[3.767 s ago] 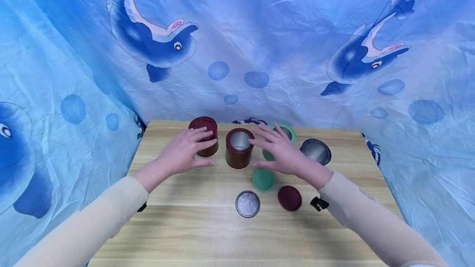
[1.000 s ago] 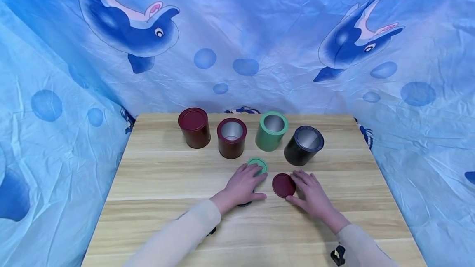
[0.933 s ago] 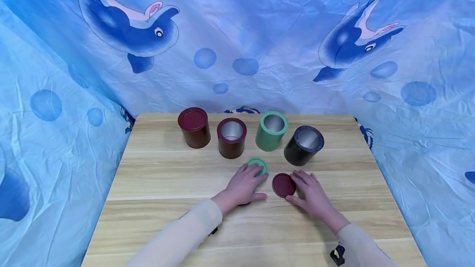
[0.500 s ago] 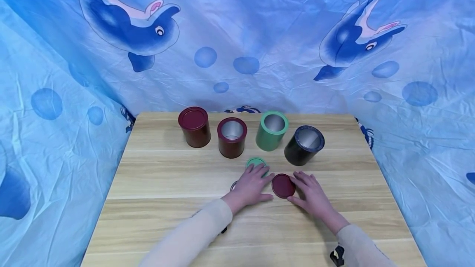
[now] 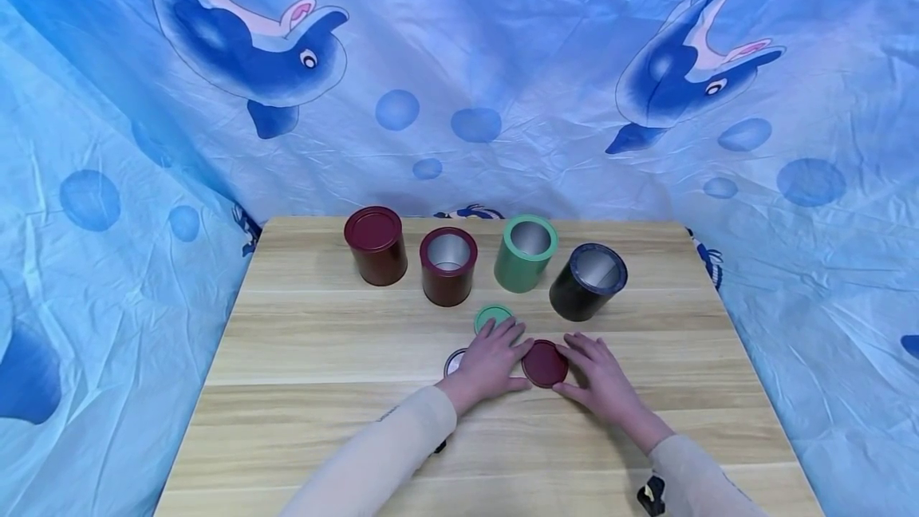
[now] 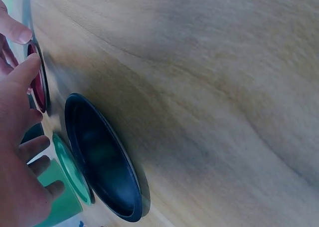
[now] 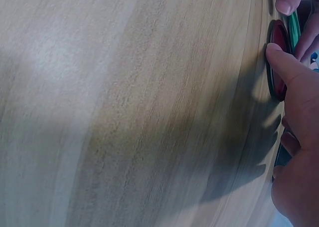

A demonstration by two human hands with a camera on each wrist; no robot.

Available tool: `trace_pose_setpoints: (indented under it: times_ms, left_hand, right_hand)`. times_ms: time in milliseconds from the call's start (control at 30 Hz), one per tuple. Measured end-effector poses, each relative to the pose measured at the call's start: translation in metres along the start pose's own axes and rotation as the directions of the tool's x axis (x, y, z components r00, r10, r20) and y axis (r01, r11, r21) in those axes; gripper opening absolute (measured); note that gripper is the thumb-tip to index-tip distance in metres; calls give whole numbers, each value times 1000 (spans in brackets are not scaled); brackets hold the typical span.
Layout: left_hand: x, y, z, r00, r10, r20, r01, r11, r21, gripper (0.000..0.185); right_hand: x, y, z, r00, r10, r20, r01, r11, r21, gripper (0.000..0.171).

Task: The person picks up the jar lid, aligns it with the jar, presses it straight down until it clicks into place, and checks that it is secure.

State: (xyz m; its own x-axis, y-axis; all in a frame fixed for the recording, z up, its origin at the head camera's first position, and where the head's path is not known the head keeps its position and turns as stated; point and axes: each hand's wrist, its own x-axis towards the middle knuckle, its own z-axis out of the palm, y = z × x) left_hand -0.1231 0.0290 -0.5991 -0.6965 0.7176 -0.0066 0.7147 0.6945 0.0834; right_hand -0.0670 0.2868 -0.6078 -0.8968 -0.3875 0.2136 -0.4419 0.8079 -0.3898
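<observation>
A maroon lid (image 5: 544,364) lies flat on the wooden table between both hands. My right hand (image 5: 601,383) touches its right edge, thumb and fingertips spread along the rim. My left hand (image 5: 490,361), fingers extended, lies at the left of this lid. Those fingers partly cover a green lid (image 5: 491,316). Under the left wrist, a dark-rimmed lid (image 5: 452,361) with a pale face is mostly hidden; in the left wrist view this dark lid (image 6: 102,157) lies beside the green one. The right wrist view shows the right thumb against the maroon lid (image 7: 280,37).
Behind the lids stand several cans: a closed maroon can (image 5: 376,250), an open maroon can (image 5: 448,274), an open green can (image 5: 522,262) and an open black can (image 5: 580,294). A blue dolphin-print cloth (image 5: 459,62) hangs behind the table (image 5: 301,357).
Both hands have come down from above the cans to the lids. In the last second the left hand shifted right toward the maroon lid, uncovering part of the dark-rimmed lid. The maroon lid slid slightly left.
</observation>
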Motion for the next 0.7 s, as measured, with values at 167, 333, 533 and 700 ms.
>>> trace_pose_setpoints:
  times_ms: [167,333,533,700]
  left_hand:
    - [0,0,2,1000,-2,-11,2,1000,10,75]
    - [1,1,2,999,-4,-37,5,1000,28,74]
    - [2,0,1,999,-2,-43,3,999,35,74]
    - [2,-1,0,999,5,-41,-4,1000,31,74]
  right_hand:
    - [1,-2,-1,1000,-11,2,11,1000,8,70]
    - [1,-3,-2,1000,-12,4,12,1000,13,70]
    - [3,-2,-3,1000,-10,20,9,1000,4,73]
    - [4,0,-4,1000,-9,24,9,1000,-10,78]
